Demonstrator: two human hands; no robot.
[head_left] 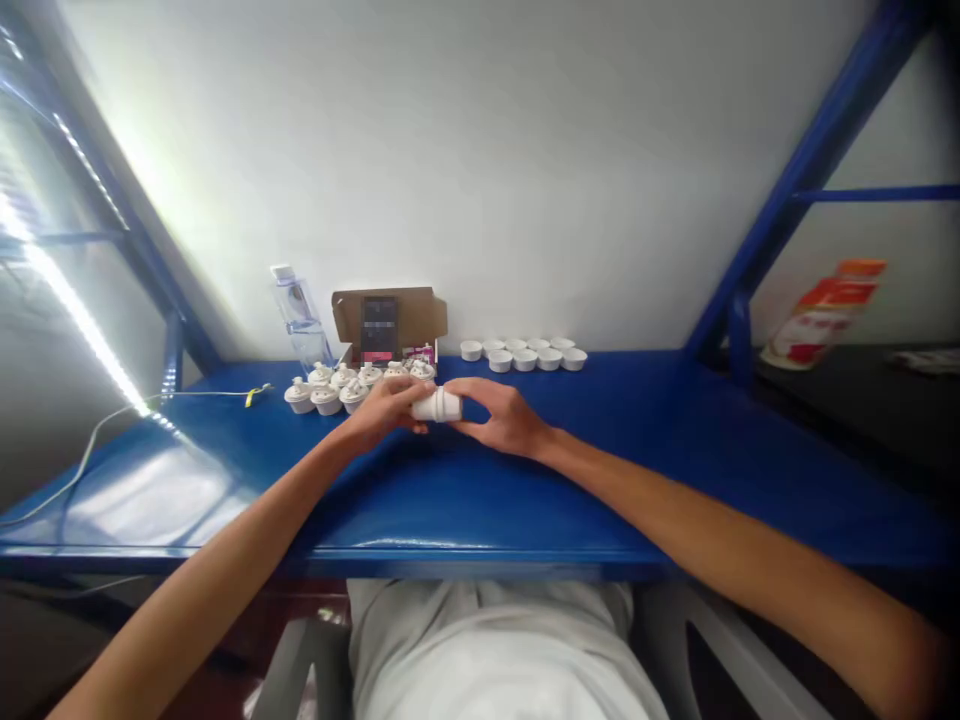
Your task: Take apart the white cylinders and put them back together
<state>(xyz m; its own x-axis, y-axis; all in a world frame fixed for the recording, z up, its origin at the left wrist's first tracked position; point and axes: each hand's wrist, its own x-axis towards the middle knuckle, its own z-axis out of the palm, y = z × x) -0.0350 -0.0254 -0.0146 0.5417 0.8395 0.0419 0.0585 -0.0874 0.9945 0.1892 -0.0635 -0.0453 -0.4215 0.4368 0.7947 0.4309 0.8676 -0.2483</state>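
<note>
a small white piece [441, 405] lay on its side between a person's two bare hands, its length running left to right, with a raised ring around its middle. the left hand [384, 408] had its grip clamped on the left end, digits above and below, covering that end so its shape could not be told. the right hand [512, 418] had its grip closed around the other end, fingertips touching the top and bottom edges, the palm curved open behind. both forearms reached in from the lower corners.

the piece was held over the near middle of a glossy blue desk [615, 470]. just beyond the left hand stood a cluster of white lidded pots [326, 400], upright and close together, with small knobs on top. behind them sat an open cardboard box [418, 310], a dark phone-like device [380, 322] leaning in it, and a clear bottle [304, 325] to its left. beyond the right hand, near the wall [480, 170], white open cups [524, 359] stood in rows. a pale cable [94, 440] crossed the desk's left side.
</note>
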